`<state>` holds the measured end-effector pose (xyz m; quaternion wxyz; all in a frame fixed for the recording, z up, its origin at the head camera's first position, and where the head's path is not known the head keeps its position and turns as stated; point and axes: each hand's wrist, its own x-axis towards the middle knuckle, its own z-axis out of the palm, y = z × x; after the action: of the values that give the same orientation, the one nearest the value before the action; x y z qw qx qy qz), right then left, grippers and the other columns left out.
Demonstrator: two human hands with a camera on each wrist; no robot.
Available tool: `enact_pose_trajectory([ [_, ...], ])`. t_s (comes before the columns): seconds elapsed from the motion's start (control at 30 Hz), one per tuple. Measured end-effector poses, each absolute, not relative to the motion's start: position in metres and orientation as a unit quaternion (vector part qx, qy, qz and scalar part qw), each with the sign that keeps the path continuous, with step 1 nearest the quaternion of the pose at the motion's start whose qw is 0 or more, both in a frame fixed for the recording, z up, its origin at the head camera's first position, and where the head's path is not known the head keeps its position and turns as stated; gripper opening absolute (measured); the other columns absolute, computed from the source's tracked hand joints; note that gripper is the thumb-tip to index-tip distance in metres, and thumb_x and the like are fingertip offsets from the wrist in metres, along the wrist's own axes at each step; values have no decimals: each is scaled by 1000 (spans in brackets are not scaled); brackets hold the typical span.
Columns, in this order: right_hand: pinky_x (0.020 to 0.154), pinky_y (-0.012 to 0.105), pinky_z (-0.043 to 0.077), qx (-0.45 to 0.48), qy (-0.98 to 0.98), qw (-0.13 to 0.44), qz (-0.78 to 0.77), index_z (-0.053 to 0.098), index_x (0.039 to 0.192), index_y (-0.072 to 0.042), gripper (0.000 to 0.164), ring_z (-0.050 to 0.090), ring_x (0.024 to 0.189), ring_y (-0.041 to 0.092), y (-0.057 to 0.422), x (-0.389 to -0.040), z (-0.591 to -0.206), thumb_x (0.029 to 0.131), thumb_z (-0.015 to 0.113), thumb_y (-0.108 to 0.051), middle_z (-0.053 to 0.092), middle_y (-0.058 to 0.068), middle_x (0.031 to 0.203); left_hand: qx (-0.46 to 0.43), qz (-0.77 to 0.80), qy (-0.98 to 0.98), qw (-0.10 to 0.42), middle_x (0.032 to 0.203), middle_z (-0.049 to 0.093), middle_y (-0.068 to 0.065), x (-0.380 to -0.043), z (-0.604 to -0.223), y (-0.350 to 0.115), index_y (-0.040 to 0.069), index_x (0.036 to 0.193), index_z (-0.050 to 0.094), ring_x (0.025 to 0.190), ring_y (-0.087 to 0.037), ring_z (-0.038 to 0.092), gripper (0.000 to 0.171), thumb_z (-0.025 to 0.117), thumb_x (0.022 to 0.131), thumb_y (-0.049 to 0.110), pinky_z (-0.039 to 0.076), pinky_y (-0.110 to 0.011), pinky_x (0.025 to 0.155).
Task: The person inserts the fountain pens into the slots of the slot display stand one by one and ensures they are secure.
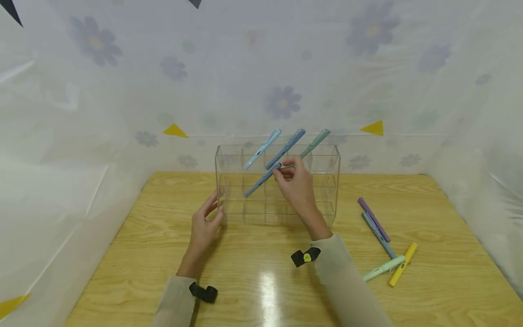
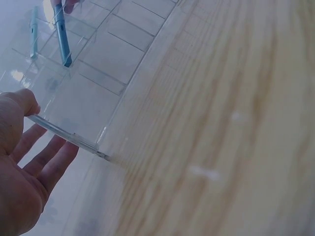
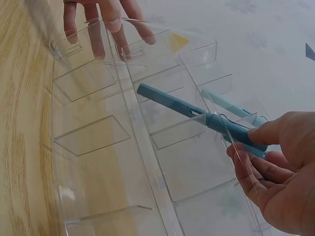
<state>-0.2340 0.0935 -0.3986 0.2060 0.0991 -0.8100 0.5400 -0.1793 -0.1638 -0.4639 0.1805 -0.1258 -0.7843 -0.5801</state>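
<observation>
A clear acrylic organizer [image 1: 337, 190] with several compartments stands upright on the table. My left hand [image 1: 203, 229] grips its left side panel, thumb in front and fingers behind, as the left wrist view shows. Between thumb and fingers, my right hand [image 1: 300, 188] pinches a blue pen [image 1: 259, 182] by its capped end. That pen slants into the middle row, its lower end left of the hand. Above it, a light blue pen [image 1: 261, 150], another blue pen [image 1: 286, 149] and a green pen [image 1: 316, 141] lean in the top row. The right hand partly covers the green one.
To the right on the wooden table [image 1: 163, 236] lie a purple pen [image 1: 373, 219], a grey-blue pen [image 1: 377, 234], a pale green pen [image 1: 384, 268] and a yellow pen [image 1: 403, 265]. The last two touch or overlap. A flowered sheet [image 1: 229, 68] hangs behind the table.
</observation>
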Motion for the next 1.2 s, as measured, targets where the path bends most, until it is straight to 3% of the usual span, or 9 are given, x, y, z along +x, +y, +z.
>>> enact_pose_trajectory([
  [0.2,72,35,62,112,-801,201,553,55,120,5,35,75,84,27,97,-233,-399,96,74,-14,76,16,98,-126,-576,-788,176,146,55,-23,-177,-462,-166,-5,147,52,119,-45,63,50,58,98,-10,56,-58,88],
  [0.33,75,30,61,121,-787,191,574,56,121,1,34,74,89,26,102,-231,-398,96,74,-14,75,15,100,-125,-581,-786,170,147,53,-24,-175,-461,-167,-6,147,50,121,-46,61,50,58,98,-10,53,-59,93],
  [0.5,75,24,59,132,-765,173,606,57,122,-1,33,70,95,25,114,-223,-396,97,73,-14,72,14,105,-119,-588,-783,167,147,53,-24,-175,-460,-168,-4,147,52,120,-46,62,49,58,99,-10,60,-37,82],
  [0.63,74,27,60,149,-750,164,623,57,123,4,33,69,96,30,125,-214,-391,98,71,-14,70,17,108,-120,-592,-779,169,145,54,-26,-175,-459,-169,-4,147,53,119,-47,62,49,58,98,-10,58,-20,73],
  [0.73,73,28,60,154,-742,165,631,58,123,3,30,69,95,32,133,-206,-388,99,70,-12,70,18,108,-121,-588,-780,174,144,55,-26,-175,-459,-169,-4,146,53,118,-48,62,49,58,98,-11,59,-22,75],
  [0.93,73,30,61,159,-744,184,623,59,124,0,28,70,92,23,153,-191,-387,100,68,-10,71,18,109,-126,-584,-782,179,144,54,-27,-176,-460,-169,-7,145,52,118,-48,63,48,58,97,-12,59,-46,81],
  [1.2,71,27,61,151,-739,212,622,59,123,3,26,71,91,24,184,-181,-389,99,67,-2,70,24,108,-118,-583,-782,186,145,57,-18,-196,-497,-180,4,148,55,118,-43,64,51,61,99,-6,58,-24,73],
])
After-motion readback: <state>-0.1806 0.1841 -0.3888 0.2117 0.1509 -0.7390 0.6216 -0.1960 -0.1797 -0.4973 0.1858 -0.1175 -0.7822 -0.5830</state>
